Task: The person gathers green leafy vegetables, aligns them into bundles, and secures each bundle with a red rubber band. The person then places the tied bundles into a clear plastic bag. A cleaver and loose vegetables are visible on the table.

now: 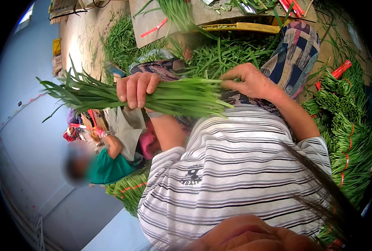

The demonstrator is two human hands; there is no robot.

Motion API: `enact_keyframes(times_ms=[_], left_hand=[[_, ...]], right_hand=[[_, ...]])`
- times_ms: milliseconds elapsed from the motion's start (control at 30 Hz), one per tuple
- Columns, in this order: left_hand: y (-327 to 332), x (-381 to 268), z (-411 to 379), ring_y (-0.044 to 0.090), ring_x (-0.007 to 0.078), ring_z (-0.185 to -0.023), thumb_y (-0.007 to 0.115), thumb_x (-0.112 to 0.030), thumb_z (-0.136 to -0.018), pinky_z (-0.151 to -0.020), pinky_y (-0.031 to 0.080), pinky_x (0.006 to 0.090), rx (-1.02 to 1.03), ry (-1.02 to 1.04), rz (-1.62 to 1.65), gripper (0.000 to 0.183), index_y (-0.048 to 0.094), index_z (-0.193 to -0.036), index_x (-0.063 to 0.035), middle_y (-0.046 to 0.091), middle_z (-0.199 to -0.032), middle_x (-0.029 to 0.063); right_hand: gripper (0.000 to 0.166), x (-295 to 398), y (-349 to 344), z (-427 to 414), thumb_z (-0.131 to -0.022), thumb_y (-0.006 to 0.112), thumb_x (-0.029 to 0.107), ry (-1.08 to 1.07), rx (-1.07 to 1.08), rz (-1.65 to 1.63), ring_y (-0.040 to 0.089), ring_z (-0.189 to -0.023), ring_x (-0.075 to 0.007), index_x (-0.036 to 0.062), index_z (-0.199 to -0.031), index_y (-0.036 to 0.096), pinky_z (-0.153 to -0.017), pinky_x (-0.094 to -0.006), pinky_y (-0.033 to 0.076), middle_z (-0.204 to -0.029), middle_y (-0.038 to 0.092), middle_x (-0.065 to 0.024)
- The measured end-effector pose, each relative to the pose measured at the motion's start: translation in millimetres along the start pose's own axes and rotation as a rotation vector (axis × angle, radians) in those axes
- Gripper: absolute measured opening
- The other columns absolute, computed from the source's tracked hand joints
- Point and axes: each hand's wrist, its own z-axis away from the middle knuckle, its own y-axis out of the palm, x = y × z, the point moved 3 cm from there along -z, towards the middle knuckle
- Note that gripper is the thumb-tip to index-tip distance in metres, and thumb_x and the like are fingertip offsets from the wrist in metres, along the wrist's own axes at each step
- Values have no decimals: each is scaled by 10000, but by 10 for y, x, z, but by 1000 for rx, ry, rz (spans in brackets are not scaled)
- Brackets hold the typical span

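Observation:
My left hand point(139, 89) is closed around the middle of a loose bunch of long green leaves that look like garlic chives point(186, 95). Their dark leaf tips spread to the left, and the paler stem ends point right, across my lap. At those stem ends, my right hand point(251, 81) pinches a pale stalk between thumb and fingertips. Beyond my hands, more leaves lie in a loose heap point(217, 58) between my knees. A board point(145, 18) ahead holds another bunch and a red strip point(154, 27).
Bundles tied with red bands point(355, 135) are stacked at my right, others point(131, 189) at my left. A yellow-edged stand point(258, 27) is ahead, with red strips point(294, 7) on the worktop point(204, 15). A co-worker in a green top point(110, 168) sits at my left.

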Motion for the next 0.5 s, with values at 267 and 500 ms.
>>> enact_keyframes(times_ms=[267, 500], left_hand=[[35, 122, -346, 561, 115, -691, 680, -116, -807, -771, 452, 343, -97, -226, -257, 204, 548, -962, -133, 601, -800, -16], [-11, 525, -976, 649, 240, -799, 621, -81, -837, -701, 554, 361, -836, -556, -807, 251, 584, -1063, 22, 647, -909, 128]], right_hand=[[783, 552, -136, -271, -735, 737, 299, -181, -3, -65, 543, -1110, -307, -68, -1319, 366, -949, -375, 425, -1187, 553, -225], [583, 572, 132, -559, -644, 831, 249, -49, -103, -625, 624, -857, -172, -19, -1076, 546, -772, -301, 508, -906, 639, -96]])
